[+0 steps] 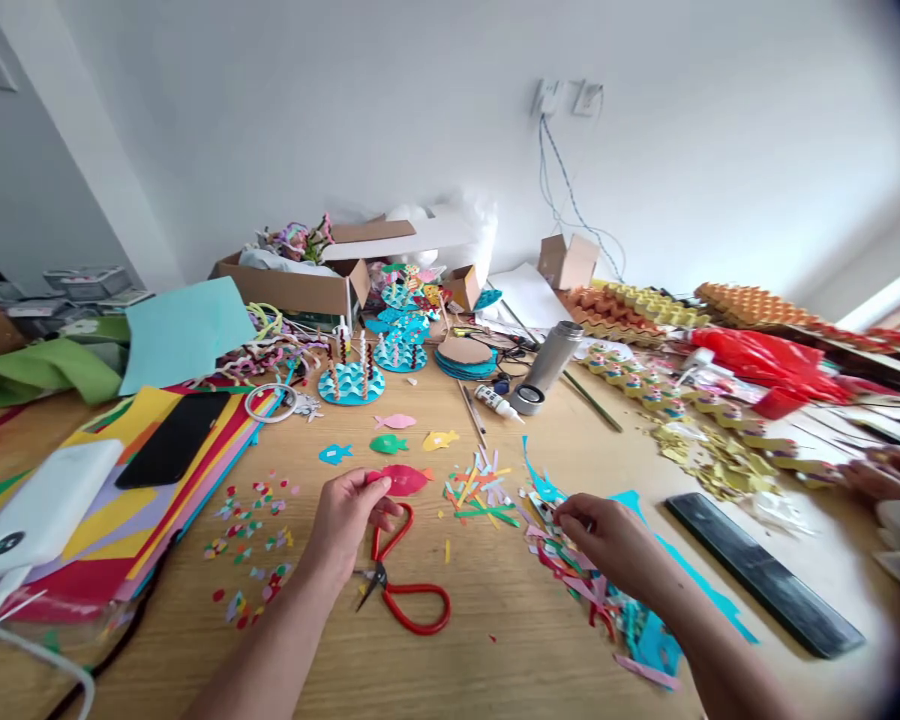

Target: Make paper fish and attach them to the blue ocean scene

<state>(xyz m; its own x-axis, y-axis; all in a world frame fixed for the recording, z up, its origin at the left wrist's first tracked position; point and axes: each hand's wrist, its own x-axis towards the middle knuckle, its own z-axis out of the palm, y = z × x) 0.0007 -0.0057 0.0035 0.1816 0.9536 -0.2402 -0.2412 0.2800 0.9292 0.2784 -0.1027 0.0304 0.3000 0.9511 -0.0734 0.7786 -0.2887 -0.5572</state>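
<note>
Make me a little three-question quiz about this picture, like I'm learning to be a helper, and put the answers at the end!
1. Which hand holds the red fish, left or right?
2. Fill in the blank: the scissors have ____ handles.
3. Pick one: which fish lies farthest left in the picture? A) yellow B) blue C) green

Key:
1. The left hand.
2. Red.
3. B, the blue fish.

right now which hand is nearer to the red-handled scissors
Left. The left hand, pinching the red paper fish, is close beside one handle loop of the red-handled scissors; the right hand is farther off to their right, at the paper scraps.
</note>
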